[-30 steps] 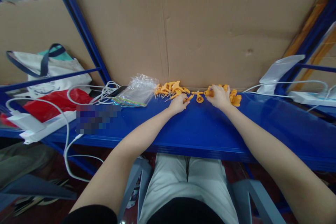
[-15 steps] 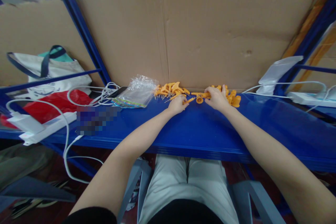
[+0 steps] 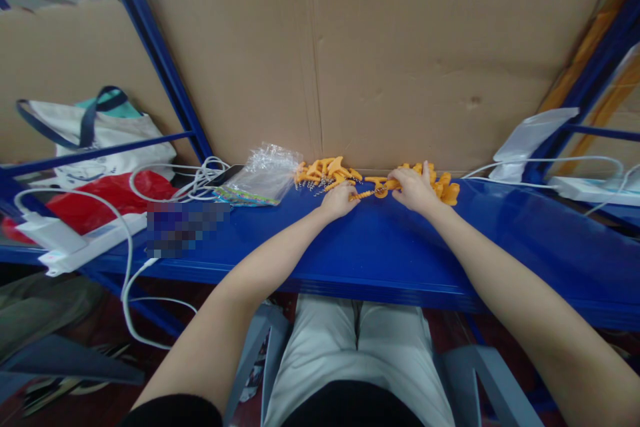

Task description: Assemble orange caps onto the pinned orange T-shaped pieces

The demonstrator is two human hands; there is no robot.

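My left hand [image 3: 339, 200] is closed in a pinch on a thin orange spiral-looking corkscrew piece [image 3: 363, 195]. Its far tip points right and meets or overlaps a small orange round-mouthed piece [image 3: 381, 192]; whether it sits inside cannot be seen. My right hand [image 3: 413, 188] has its fingers closed on that round-mouthed piece, with the fingertips partly hidden. Just behind my left hand lies a pile of orange corkscrew handles [image 3: 334, 165] with metal spirals. More orange cylindrical pieces [image 3: 449, 191] are heaped beside and behind my right hand.
Clear plastic bags [image 3: 267, 170] lie left of the pile on the blue shelf [image 3: 370, 247]. White cables [image 3: 205, 177], a red bag [image 3: 115, 197] and a power strip [image 3: 100, 240] are farther left. A cardboard wall [image 3: 390, 60] closes the back.
The spiral piece in my left hand has swung flatter, and its tip has come to the round-mouthed piece. My right hand has barely moved.
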